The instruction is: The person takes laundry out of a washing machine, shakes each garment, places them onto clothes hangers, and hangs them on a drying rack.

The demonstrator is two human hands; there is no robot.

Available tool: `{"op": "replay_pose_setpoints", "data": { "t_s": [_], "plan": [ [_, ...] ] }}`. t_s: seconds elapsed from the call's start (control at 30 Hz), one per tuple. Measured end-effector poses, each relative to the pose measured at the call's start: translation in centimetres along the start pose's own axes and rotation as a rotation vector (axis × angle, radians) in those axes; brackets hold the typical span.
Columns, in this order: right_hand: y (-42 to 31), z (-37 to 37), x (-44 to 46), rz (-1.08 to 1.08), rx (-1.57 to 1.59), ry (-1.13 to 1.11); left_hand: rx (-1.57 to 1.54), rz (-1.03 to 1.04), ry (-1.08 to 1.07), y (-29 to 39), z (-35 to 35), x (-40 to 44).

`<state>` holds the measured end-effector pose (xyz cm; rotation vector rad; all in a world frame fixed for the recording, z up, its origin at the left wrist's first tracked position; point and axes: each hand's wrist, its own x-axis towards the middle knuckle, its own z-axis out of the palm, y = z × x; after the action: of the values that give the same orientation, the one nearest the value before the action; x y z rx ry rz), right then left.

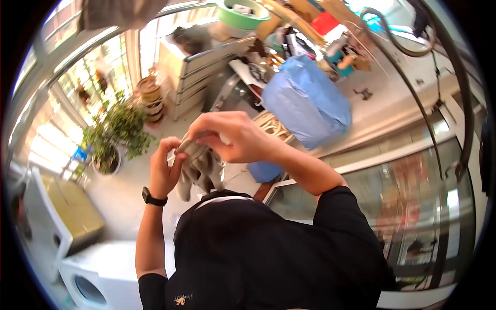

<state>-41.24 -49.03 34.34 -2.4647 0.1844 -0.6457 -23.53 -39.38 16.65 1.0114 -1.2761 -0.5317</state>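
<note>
A greyish work glove (202,168) hangs in front of my chest with its fingers pointing down; it may be a pair, I cannot tell. My left hand (166,168), with a black watch (154,197) on its wrist, pinches the left edge of the cuff between thumb and fingers. From the upper right, my right hand (235,137) is closed on the other side of the cuff, with its fingers bent. Part of the cuff is hidden behind these fingers.
A leafy potted plant (116,129) stands by the windows on the left. A white washing machine (111,276) is at lower left. A blue bag (307,98) sits among clutter beyond my right arm, near a green basin (243,14). Glass panels (413,206) line the right side.
</note>
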Motion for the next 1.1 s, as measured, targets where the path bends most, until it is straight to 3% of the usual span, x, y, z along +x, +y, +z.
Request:
{"op": "replay_pose_setpoints", "data": {
  "t_s": [0.07,0.2,0.33,0.43,0.57,0.63,0.73,0.77,0.83,0.87,0.93,1.03,1.1],
  "plan": [
    [-0.2,-0.9,-1.1,0.046,-0.025,0.004,-0.205,-0.165,-0.067,0.5,1.9,0.6],
    [-1.3,-2.6,-3.4,0.117,-0.107,0.092,-0.024,0.042,-0.245,2.5,4.9,2.0],
    [-1.8,-4.2,-5.2,0.303,-0.135,0.176,-0.069,-0.088,-0.322,3.1,6.4,3.1],
    [-2.6,-7.9,-7.2,0.286,-0.22,0.32,-0.056,-0.102,-0.337,4.6,6.7,3.8],
    [-4.7,-19.3,-12.9,0.203,-0.916,0.72,0.103,-0.063,-0.39,6.6,6.0,3.9],
    [-6.5,-24.8,-17.7,0.055,-1.197,0.965,0.126,-0.056,-0.404,6.4,6.0,3.7],
    [-9.8,-31.6,-22.1,-0.168,-1.12,1.409,0.158,-0.053,-0.427,5.3,5.6,3.6],
    [-10.8,-34.1,-22.8,-0.209,-1.114,1.431,0.151,-0.045,-0.41,4.9,5.6,3.7],
    [-11.4,-39.3,-23.5,-0.082,-0.828,1.521,0.138,-0.03,-0.379,4.4,5.6,3.9],
    [-11.1,-42.0,-23.9,0.048,-0.751,1.463,0.148,-0.044,-0.385,4.4,5.5,4.0],
    [-10.3,-44.5,-21.9,0.369,-0.813,1.322,0.147,-0.045,-0.389,4.2,5.5,4.3],
    [-8.2,-47.1,-20.8,0.596,-0.732,1.085,0.16,-0.042,-0.386,3.9,5.4,4.4],
    [-6.8,-47.4,-19.9,0.777,-0.916,1.025,0.158,-0.052,-0.377,3.8,5.2,4.3]
  ]
}}
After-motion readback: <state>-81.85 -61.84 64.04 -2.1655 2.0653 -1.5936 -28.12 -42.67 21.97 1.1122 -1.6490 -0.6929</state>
